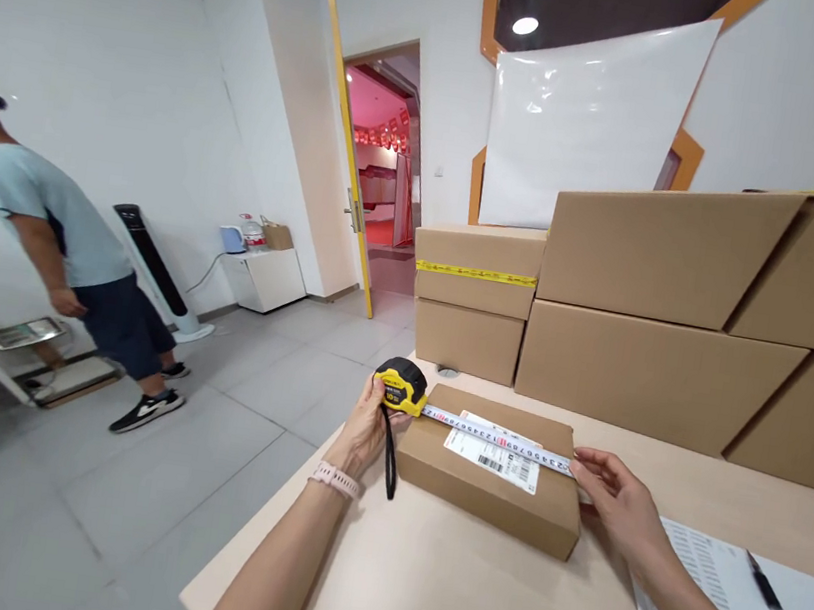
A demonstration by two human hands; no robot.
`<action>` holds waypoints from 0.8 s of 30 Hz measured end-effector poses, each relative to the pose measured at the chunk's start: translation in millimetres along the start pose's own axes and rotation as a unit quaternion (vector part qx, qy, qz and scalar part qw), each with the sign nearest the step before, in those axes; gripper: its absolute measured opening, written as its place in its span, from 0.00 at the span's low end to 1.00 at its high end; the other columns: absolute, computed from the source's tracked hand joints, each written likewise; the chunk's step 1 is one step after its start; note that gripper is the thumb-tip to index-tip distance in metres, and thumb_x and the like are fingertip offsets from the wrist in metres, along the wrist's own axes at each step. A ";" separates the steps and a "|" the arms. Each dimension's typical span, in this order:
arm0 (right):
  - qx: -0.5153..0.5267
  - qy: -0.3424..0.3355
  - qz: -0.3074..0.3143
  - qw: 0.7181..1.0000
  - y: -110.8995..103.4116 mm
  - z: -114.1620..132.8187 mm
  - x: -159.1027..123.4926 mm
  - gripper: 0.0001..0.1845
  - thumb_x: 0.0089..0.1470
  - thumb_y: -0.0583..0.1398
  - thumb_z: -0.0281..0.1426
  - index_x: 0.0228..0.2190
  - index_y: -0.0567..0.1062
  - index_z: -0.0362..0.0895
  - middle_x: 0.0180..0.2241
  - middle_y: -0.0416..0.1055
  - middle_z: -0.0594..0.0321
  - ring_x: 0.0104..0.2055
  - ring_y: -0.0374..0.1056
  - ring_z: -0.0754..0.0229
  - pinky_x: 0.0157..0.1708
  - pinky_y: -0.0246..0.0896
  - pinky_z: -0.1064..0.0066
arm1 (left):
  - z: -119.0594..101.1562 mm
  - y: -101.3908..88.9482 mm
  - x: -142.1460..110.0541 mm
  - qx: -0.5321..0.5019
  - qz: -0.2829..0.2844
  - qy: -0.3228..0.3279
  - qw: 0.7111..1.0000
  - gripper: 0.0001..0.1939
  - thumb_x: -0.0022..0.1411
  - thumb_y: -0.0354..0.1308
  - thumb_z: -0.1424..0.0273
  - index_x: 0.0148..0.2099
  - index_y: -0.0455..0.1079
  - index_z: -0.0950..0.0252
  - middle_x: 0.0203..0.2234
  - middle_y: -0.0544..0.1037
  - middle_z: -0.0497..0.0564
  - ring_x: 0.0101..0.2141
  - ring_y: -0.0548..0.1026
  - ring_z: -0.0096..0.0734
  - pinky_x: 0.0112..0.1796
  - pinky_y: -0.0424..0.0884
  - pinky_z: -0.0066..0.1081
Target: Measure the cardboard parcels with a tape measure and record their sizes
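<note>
1. So my left hand is gripping one tape measure at the small box's 10 o'clock.
2. Right hand is nearly closing, pinching the blade end at 3 o'clock.
3. One small box is lying on the table, wearing one label.
4. Six bigger boxes are stacking up around 1 o'clock; one pen is resting on paper near 4.

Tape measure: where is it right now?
In the head view, near the centre: the tape measure is in the left hand, its blade running over the labelled box to the right hand.
</note>
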State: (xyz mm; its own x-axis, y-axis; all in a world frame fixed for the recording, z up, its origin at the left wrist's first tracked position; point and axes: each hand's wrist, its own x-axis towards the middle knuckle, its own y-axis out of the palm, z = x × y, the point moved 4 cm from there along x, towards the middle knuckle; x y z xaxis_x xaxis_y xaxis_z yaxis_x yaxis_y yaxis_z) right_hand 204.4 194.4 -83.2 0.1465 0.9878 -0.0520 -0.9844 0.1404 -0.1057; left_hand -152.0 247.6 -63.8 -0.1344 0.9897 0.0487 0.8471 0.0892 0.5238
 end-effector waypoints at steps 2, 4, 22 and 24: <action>-0.009 -0.006 0.004 1.000 3.2 1.4 -0.6 0.27 0.45 0.63 0.49 0.42 0.70 0.44 0.47 0.71 0.51 0.47 0.69 0.48 0.31 0.71 0.68 | -1.6 -2.8 -0.8 -0.001 -0.008 0.003 1.000 0.17 0.60 0.58 0.58 0.47 0.63 0.59 0.34 0.79 0.51 0.28 0.80 0.37 0.27 0.79 0.37; -0.014 -0.012 0.008 1.000 5.3 1.6 -0.8 0.27 0.46 0.62 0.49 0.43 0.70 0.45 0.49 0.70 0.50 0.48 0.69 0.47 0.31 0.71 0.68 | -2.4 -4.1 -1.3 -0.003 -0.013 0.005 1.000 0.16 0.60 0.57 0.58 0.47 0.63 0.59 0.34 0.79 0.51 0.29 0.80 0.37 0.28 0.79 0.37; -0.021 -0.010 0.013 1.000 8.7 2.0 -2.2 0.28 0.46 0.63 0.48 0.45 0.70 0.45 0.48 0.71 0.50 0.47 0.70 0.48 0.31 0.72 0.68 | -3.3 -23.5 4.9 -0.057 -0.066 0.032 0.996 0.15 0.64 0.54 0.61 0.50 0.62 0.61 0.37 0.77 0.51 0.29 0.79 0.35 0.28 0.78 0.38; -0.021 -0.008 0.011 1.000 8.8 2.9 -2.9 0.28 0.46 0.63 0.48 0.44 0.70 0.45 0.48 0.72 0.50 0.47 0.70 0.47 0.31 0.72 0.68 | -2.5 -24.9 4.9 -0.059 -0.065 0.030 0.996 0.16 0.63 0.55 0.61 0.50 0.62 0.61 0.37 0.77 0.51 0.29 0.79 0.34 0.28 0.78 0.38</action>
State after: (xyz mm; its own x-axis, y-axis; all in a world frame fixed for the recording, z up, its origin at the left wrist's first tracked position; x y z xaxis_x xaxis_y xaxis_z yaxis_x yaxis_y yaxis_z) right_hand 195.0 192.9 -81.2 0.1233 0.9916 -0.0390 -0.9824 0.1165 -0.1459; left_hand -175.1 250.0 -74.5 -0.2732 0.9617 0.0228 0.7543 0.1995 0.6255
